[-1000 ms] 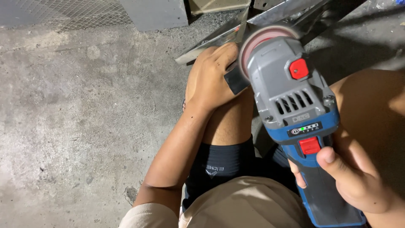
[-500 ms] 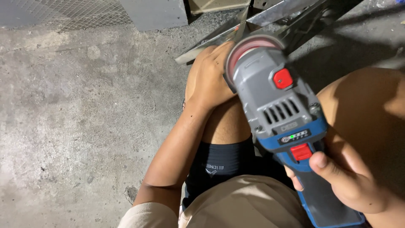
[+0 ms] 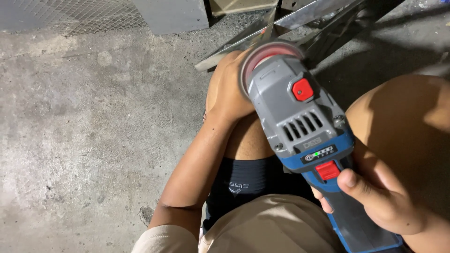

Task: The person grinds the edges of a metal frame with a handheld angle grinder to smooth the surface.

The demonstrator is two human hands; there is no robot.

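My right hand (image 3: 377, 199) grips the blue handle of a cordless angle grinder (image 3: 300, 122) with a grey head, a red button and a reddish disc at its front. The disc hangs just above a shiny metal angle bar (image 3: 243, 42) lying on the concrete floor. My left hand (image 3: 227, 89) rests on the near part of that bar, beside the disc, with fingers curled over it and partly hidden behind the grinder head. My bare knees and dark shorts fill the lower middle.
Rough grey concrete floor (image 3: 84, 140) spreads to the left. A wire mesh panel (image 3: 70, 14) and a grey block (image 3: 171, 14) stand along the top edge. More metal bars (image 3: 337, 18) cross at the top right.
The grinder has swung left and slightly down, so its disc now sits closer to my left hand. My left hand has stayed on the bar.
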